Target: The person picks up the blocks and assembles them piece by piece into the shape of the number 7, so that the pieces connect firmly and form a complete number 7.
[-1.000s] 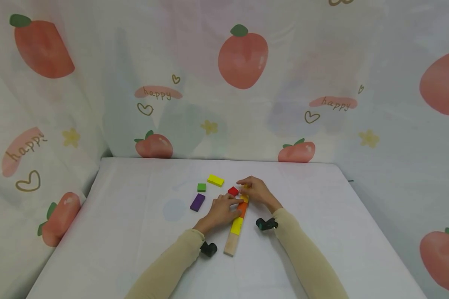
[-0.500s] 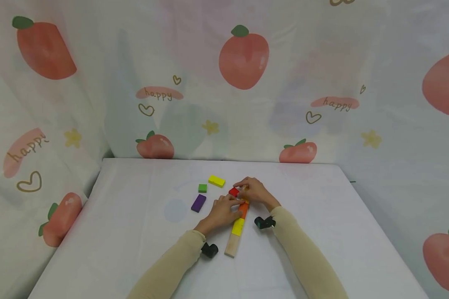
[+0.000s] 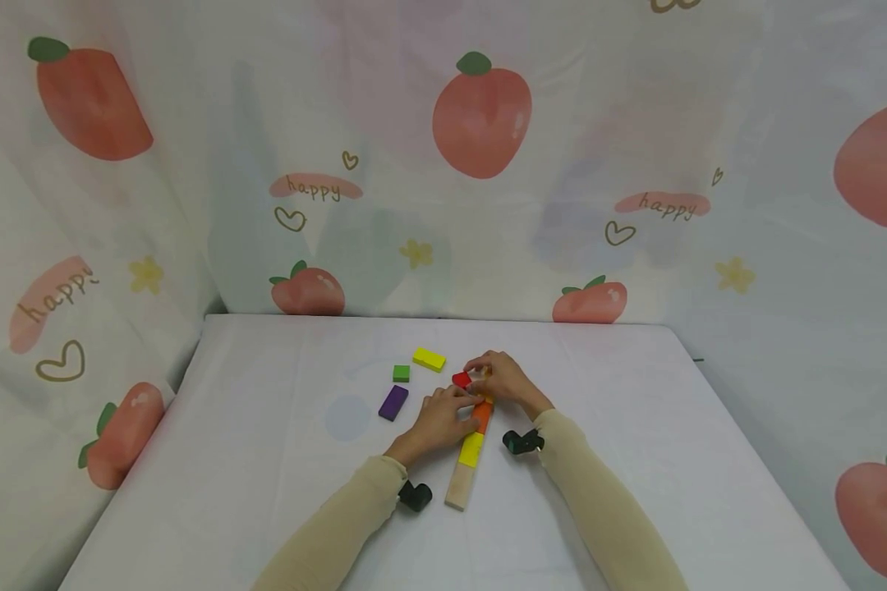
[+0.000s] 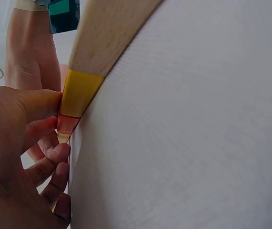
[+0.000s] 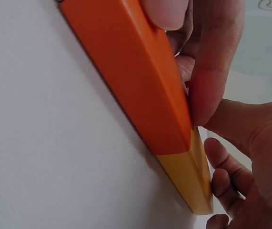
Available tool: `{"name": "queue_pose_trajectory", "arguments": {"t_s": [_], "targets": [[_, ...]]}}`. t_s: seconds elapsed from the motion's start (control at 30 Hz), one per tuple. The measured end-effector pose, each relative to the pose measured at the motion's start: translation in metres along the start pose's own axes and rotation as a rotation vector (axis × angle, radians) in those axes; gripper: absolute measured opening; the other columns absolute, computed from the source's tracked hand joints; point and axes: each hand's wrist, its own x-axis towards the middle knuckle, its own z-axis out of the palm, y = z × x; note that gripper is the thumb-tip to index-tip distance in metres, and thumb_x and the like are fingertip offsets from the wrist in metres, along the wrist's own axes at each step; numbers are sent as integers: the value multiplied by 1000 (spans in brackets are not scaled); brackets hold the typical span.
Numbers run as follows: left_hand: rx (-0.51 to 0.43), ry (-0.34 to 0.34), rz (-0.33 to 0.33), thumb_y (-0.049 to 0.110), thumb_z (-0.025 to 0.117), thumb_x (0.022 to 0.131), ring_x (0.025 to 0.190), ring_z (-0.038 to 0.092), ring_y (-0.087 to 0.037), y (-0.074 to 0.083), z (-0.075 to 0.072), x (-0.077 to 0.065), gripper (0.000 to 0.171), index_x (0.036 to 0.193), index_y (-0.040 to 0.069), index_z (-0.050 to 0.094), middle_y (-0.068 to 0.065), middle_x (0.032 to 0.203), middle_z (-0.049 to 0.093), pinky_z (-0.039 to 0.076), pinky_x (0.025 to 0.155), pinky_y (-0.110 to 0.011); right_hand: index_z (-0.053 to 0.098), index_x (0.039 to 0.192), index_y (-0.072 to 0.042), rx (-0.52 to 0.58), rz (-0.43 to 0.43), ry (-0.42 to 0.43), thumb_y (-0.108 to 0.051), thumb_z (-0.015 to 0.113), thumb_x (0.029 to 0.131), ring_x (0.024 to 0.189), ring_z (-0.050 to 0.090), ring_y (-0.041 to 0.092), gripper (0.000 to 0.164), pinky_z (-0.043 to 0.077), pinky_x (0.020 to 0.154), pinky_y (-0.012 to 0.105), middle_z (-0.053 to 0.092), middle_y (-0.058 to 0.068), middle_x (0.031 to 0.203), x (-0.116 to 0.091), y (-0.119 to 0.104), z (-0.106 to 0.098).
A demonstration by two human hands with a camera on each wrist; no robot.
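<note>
A row of blocks runs away from me: a plain wooden block (image 3: 459,486), a bright yellow block (image 3: 471,451), an orange block (image 5: 131,81) and an amber-yellow block (image 5: 178,179). My left hand (image 3: 436,420) holds the orange block, thumb toward its near end and index finger at its far end. Over the amber block's far end, my right hand (image 3: 506,377) reaches leftward. Its thumb and index finger curl around the right side of a small red block (image 3: 461,379); their contact is partly hidden.
Left of the hands lie a purple block (image 3: 393,403), a small green block (image 3: 402,373) and a loose yellow block (image 3: 429,359). The white table (image 3: 281,460) meets a printed cloth backdrop (image 3: 384,123) behind and at the sides.
My right thumb and index finger have shifted slightly left onto the red block, covering more of its edge. The left hand and the row stay where they were; the head view drifts slightly.
</note>
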Motion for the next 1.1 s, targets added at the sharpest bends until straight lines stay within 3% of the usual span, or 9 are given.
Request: {"name": "queue_pose_trajectory", "arguments": {"t_s": [0.33, 0.5, 1.1], "targets": [[0, -9, -11, 38, 65, 94, 120, 46, -22, 2, -2, -2, 45, 138, 31, 58, -1, 135, 55, 36, 102, -39, 70, 114, -15, 25, 7, 93, -25, 74, 87, 101, 52, 25, 29, 49, 89, 40, 62, 8, 114, -1, 4, 4], [-6, -11, -20, 37, 65, 93, 117, 46, -21, 3, -3, -3, 44, 137, 32, 59, -1, 130, 56, 37, 99, -39, 66, 115, -14, 103, 22, 134, -25, 74, 88, 106, 54, 27, 31, 51, 95, 41, 64, 9, 116, -4, 3, 0], [-11, -9, -27, 38, 65, 94, 118, 46, -22, 3, -1, -1, 43, 136, 34, 59, -1, 130, 56, 37, 99, -39, 60, 118, -11, 220, 30, 183, -23, 75, 87, 106, 63, 28, 36, 55, 92, 39, 65, 10, 116, -11, 12, -14]]}}
